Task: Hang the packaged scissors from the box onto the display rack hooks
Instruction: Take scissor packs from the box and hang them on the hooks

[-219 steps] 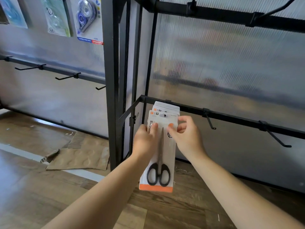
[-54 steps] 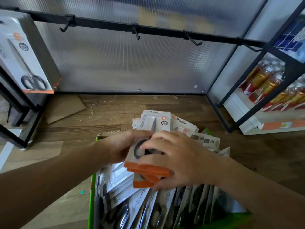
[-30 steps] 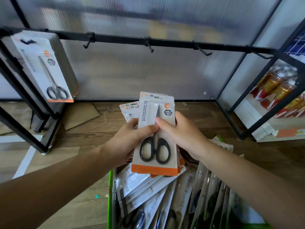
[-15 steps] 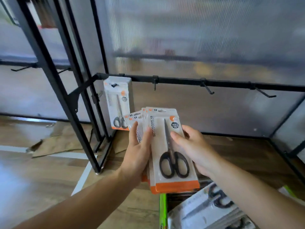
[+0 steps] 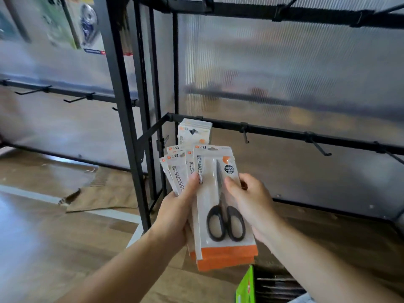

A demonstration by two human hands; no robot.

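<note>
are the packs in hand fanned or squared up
Fanned out: the held packs splay at the top, staggered headers showing left of the front one; left hand and right hand grip them.

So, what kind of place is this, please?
Probably a shop being stocked: a black display rack with mostly empty hooks, packaged scissors hanging on one, held packs ready to hang, and carded goods upper left.

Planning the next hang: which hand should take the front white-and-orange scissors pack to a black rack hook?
Right. The right hand pinches the front white-and-orange scissors pack by its edge, on the side of the empty black hook; the left hand grips the fanned packs behind it.
</note>
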